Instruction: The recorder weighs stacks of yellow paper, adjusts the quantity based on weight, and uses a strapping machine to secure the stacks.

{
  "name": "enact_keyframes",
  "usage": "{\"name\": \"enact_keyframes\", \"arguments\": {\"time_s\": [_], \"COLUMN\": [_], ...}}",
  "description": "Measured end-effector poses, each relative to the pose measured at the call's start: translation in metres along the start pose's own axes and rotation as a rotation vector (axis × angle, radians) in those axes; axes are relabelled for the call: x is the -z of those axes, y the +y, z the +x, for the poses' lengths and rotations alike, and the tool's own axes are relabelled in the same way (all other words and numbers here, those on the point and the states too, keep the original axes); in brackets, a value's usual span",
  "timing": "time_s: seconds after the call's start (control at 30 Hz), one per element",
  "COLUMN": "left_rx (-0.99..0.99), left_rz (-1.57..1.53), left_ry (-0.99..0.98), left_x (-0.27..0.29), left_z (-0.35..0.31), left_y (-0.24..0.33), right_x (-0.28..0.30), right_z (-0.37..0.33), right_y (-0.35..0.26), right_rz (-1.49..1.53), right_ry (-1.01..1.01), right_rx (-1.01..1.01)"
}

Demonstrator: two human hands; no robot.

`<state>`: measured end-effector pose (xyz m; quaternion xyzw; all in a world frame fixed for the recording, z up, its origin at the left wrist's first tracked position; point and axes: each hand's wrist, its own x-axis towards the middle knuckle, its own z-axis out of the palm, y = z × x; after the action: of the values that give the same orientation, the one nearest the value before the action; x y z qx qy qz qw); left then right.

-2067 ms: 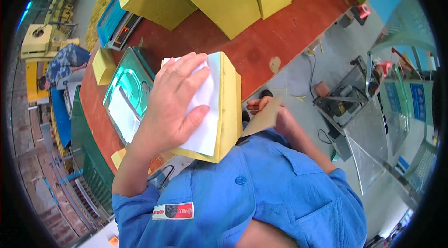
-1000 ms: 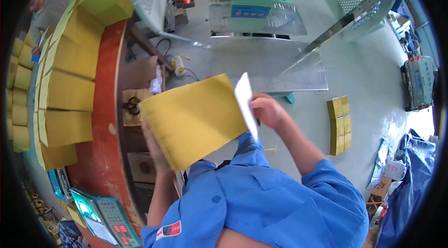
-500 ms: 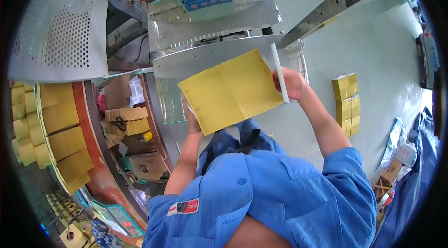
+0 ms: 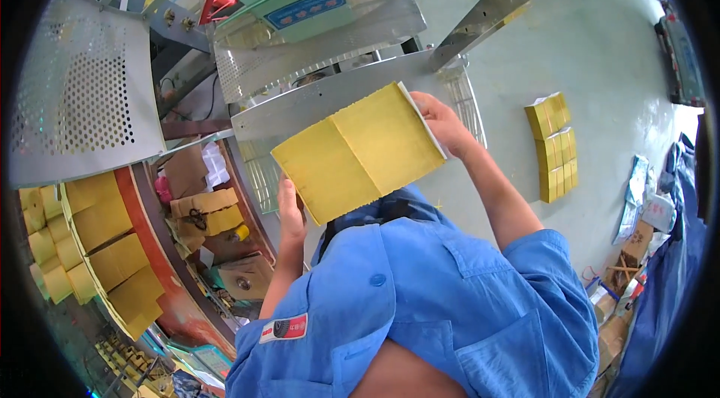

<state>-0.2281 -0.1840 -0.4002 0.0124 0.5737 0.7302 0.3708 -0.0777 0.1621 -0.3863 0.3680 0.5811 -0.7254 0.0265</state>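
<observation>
Yellow stack (image 4: 360,149), carried over from the red surface (image 4: 161,278), now hangs before the machine's metal tray (image 4: 315,102) (not yet set down). Left hand (image 4: 291,210) grips its lower left corner from beneath; right hand (image 4: 441,122) pinches the upper right edge, fingers closed on it.
</observation>
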Motion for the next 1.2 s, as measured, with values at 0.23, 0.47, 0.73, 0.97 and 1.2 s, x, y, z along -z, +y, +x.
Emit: {"name": "enact_keyframes", "arguments": {"time_s": [0.23, 0.47, 0.73, 0.97, 1.2], "left_rx": [-0.002, 0.113, 0.104, 0.122, 0.178], "left_rz": [0.136, 0.081, 0.106, 0.094, 0.097], "left_ry": [-0.071, -0.041, 0.041, 0.098, 0.043], "left_x": [-0.021, -0.013, -0.022, -0.023, -0.020], "left_z": [-0.002, -0.003, -0.009, -0.011, -0.011], "left_y": [0.025, 0.022, 0.029, 0.027, 0.034], "right_x": [-0.015, -0.001, 0.009, 0.013, 0.012], "right_z": [-0.013, -0.016, -0.025, -0.023, -0.022], "right_y": [0.004, -0.012, -0.029, -0.029, -0.028], "right_rz": [-0.402, -0.046, -0.104, -0.117, -0.115], "right_ry": [0.268, 0.026, -0.124, -0.155, -0.166], "right_rx": [0.327, 0.077, 0.117, 0.112, 0.085]}}
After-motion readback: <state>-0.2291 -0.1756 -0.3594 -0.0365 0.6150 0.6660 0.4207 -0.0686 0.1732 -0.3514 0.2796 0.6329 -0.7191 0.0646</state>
